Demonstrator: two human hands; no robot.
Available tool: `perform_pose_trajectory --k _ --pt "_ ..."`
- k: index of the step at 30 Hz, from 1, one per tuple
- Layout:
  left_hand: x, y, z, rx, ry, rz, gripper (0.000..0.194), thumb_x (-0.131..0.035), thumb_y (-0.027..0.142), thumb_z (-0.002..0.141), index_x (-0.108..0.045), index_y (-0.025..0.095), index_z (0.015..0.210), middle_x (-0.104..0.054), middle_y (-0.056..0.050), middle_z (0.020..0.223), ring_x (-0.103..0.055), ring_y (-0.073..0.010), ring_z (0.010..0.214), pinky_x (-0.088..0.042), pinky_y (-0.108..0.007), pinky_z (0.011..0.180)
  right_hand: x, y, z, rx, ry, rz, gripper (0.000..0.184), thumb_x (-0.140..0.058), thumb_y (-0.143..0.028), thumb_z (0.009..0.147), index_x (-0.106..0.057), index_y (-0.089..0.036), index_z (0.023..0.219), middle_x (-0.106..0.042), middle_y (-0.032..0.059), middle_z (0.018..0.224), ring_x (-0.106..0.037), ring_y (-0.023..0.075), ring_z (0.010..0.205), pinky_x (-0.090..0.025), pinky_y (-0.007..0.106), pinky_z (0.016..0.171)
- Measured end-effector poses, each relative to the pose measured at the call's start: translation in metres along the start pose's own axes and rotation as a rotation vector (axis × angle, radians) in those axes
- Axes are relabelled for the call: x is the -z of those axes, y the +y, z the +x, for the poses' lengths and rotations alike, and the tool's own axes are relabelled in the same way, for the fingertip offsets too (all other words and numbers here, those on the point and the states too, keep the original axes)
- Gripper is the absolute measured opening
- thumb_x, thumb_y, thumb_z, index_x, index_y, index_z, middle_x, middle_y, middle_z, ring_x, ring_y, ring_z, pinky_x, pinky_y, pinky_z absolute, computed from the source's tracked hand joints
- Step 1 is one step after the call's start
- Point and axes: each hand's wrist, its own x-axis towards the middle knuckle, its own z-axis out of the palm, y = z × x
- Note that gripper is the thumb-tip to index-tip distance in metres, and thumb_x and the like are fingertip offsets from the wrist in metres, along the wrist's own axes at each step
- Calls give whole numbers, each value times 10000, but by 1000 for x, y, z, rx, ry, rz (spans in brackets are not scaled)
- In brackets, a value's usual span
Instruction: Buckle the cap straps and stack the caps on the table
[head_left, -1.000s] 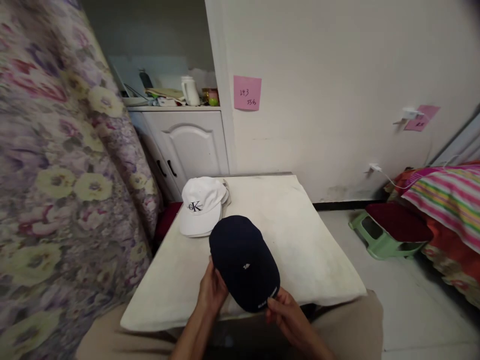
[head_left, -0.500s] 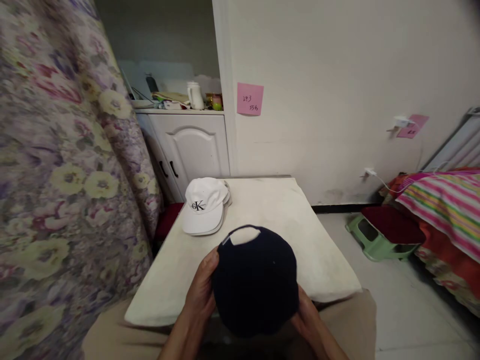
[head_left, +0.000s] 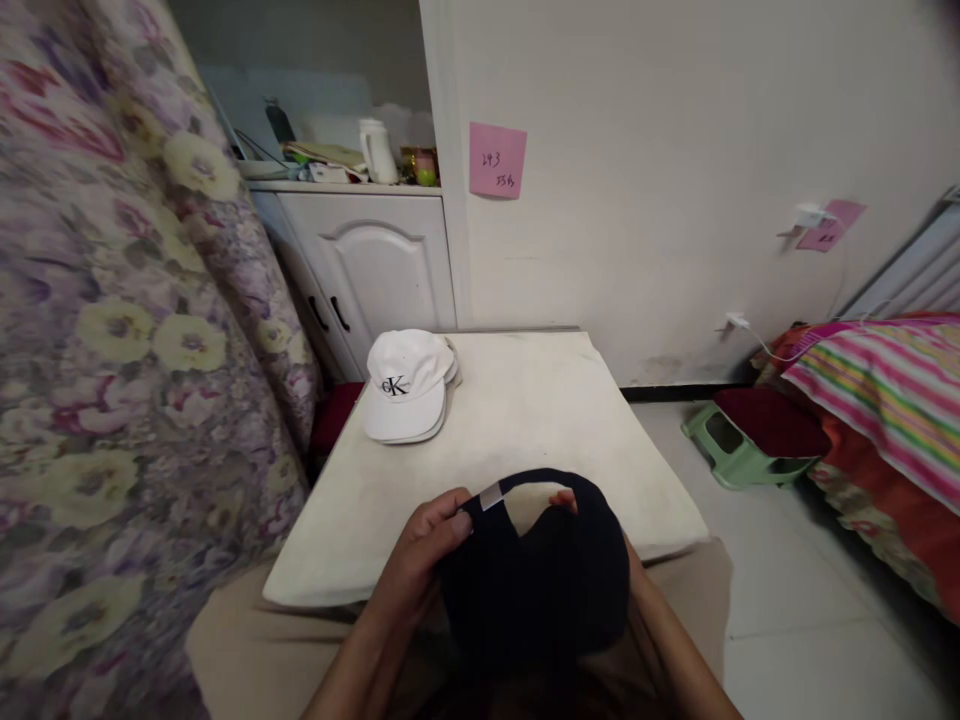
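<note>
A dark navy baseball cap [head_left: 536,590] is held up over the near edge of the table, with its back opening and a small pale tag at the top. My left hand [head_left: 427,545] is closed on the cap's left edge beside the tag, thumb on the near side. On the right, my right hand [head_left: 564,500] is mostly hidden behind the cap; its fingertips show through the back opening. Beyond them, a white baseball cap [head_left: 409,385] with black letters rests at the table's far left, stacked on at least one more cap.
The cream-topped table [head_left: 525,400] stands against the wall. A floral curtain [head_left: 135,400] hangs at the left, near a white cabinet [head_left: 382,260] with a white jug [head_left: 377,152] on its shelf. At the right are a green stool [head_left: 750,440] and a striped bed [head_left: 892,390].
The navy cap has tilted and moved slightly right, bringing its back opening towards me. My right fingertips have come into view in the opening. My left hand has shifted towards the tag.
</note>
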Motion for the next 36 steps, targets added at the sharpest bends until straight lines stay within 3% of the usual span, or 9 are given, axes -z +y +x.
perform_pose_trajectory --k 4,8,12,15,21,24,28,31,36 --pt "0 -1 -5 79 -49 104 315 -794 413 716 -643 137 720 -543 18 569 -437 -81 464 -310 -171 451 1 -20 -11 107 -54 -120 298 -676 -449 842 -733 -230 1035 -723 74 1104 -626 268 1028 -459 356 917" --pt "-2 0 -10 84 -92 184 330 -770 438 729 -633 138 718 -524 16 573 -406 -84 477 -289 -183 459 -8 -16 -16 162 -137 -234 346 -596 -516 883 -685 -207 754 -699 59 751 -608 214 723 -470 317 686" --pt "-2 4 -15 44 -119 252 328 -739 452 755 -645 138 770 -559 -3 638 -449 -104 538 -311 -204 503 -15 5 -11 195 -37 -83 459 -560 -540 904 -516 -213 585 -491 -25 509 -443 141 493 -393 273 528" --pt "-2 7 -16 28 -152 321 329 -716 460 776 -637 140 778 -544 1 640 -438 -107 554 -301 -214 516 -11 7 -10 178 -76 -107 432 -529 -550 918 -579 -208 659 -472 -26 521 -451 143 504 -395 272 533" --pt "-7 10 -14 40 -196 404 332 -681 466 813 -596 149 757 -517 14 626 -423 -105 555 -288 -218 521 7 -15 -25 169 -282 -242 538 -381 -612 945 -685 -196 791 -645 61 705 -588 214 664 -467 342 671" --pt "-7 11 -14 53 -186 374 325 -675 462 817 -577 159 749 -499 24 606 -403 -98 530 -275 -212 499 16 -17 -26 185 -237 -434 487 -430 -559 956 -694 -186 790 -704 90 854 -628 258 849 -463 367 806" --pt "-3 9 -13 73 -293 357 314 -676 450 811 -571 163 739 -500 22 622 -390 -98 530 -266 -216 496 28 -7 -18 87 -69 -672 400 -589 -576 872 -673 -186 849 -665 61 820 -602 231 792 -460 331 718" --pt "0 6 -13 44 -378 394 309 -675 440 809 -569 163 721 -514 8 649 -415 -112 568 -281 -229 525 34 5 -16 -66 -110 -678 394 -612 -576 854 -646 -187 909 -603 13 707 -547 173 630 -428 286 599" --pt "2 6 -13 44 -401 421 323 -665 475 798 -598 165 736 -548 -9 675 -459 -133 593 -305 -243 544 34 25 -15 -174 -187 -536 384 -740 -452 761 -625 -195 1023 -641 9 782 -591 169 685 -439 271 628"
